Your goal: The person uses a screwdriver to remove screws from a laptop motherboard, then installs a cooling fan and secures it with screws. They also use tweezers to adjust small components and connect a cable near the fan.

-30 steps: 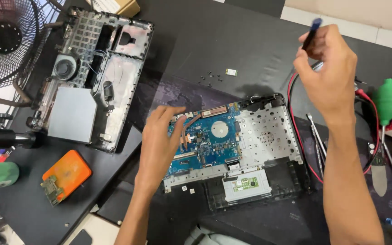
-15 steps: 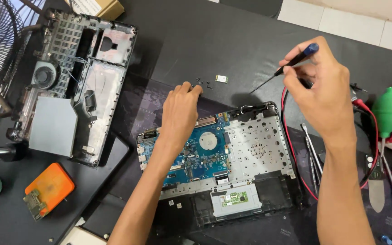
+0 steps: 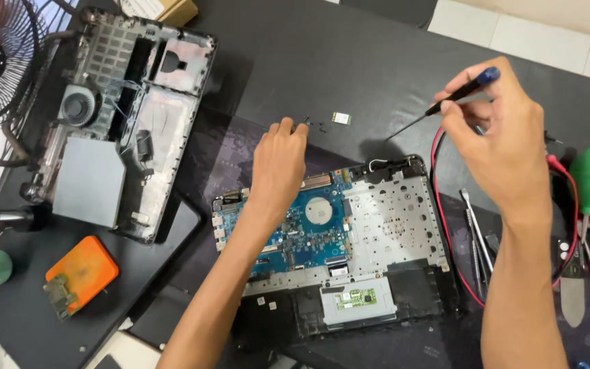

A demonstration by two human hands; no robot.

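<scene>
Screws, tiny and dark, lie loose on the counter at your left hand, whose fingers bunch together over them. Your right hand pinches a screwdriver, tip lifted above the opened laptop.

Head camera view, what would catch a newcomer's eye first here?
Likely the opened laptop at centre on the black mat, its blue circuit board bare. The left hand reaches over it toward tiny screws on the mat, while the right hand holds a thin screwdriver at upper right. At upper left lies the laptop's removed bottom case with its fan.
</scene>
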